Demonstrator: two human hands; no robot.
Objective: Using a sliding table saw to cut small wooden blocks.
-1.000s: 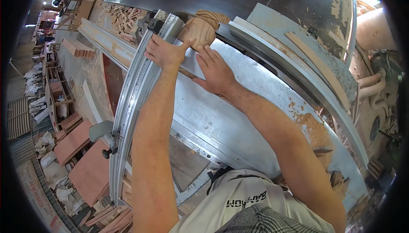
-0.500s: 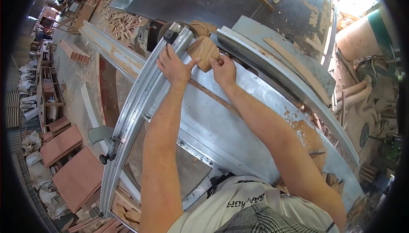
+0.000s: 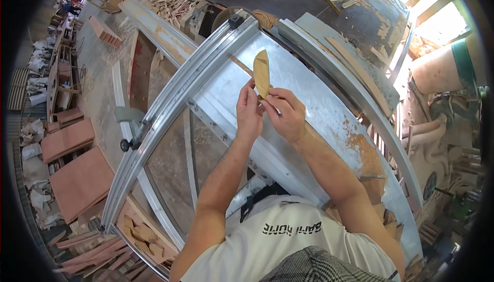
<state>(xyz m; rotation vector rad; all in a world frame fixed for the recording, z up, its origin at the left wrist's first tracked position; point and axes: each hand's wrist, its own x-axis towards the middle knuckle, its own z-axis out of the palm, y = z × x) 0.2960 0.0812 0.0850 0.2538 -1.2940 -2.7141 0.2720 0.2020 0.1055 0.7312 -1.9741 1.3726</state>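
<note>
Both hands hold a small pale wooden block (image 3: 261, 73) up over the metal machine table (image 3: 288, 60). It stands tilted on end, its narrow curved edge toward me. My left hand (image 3: 249, 109) is closed on the block's lower left side. Meanwhile my right hand (image 3: 286, 113) pinches its lower right end between thumb and fingers. The fingertips of the two hands nearly meet at the bottom of the block. Part of that lower end is hidden by the fingers.
A long aluminium rail (image 3: 190, 71) with a black clamp (image 3: 235, 21) runs along the left. On the right is a metal fence (image 3: 355, 86) with a wood strip. Another wooden piece (image 3: 265, 19) lies at the far end. Brown boards (image 3: 82, 184) are stacked at left; offcuts lie in a tray (image 3: 128, 204).
Both hands have drawn the block back toward me from the table's far end. The block has turned from its broad face to its edge.
</note>
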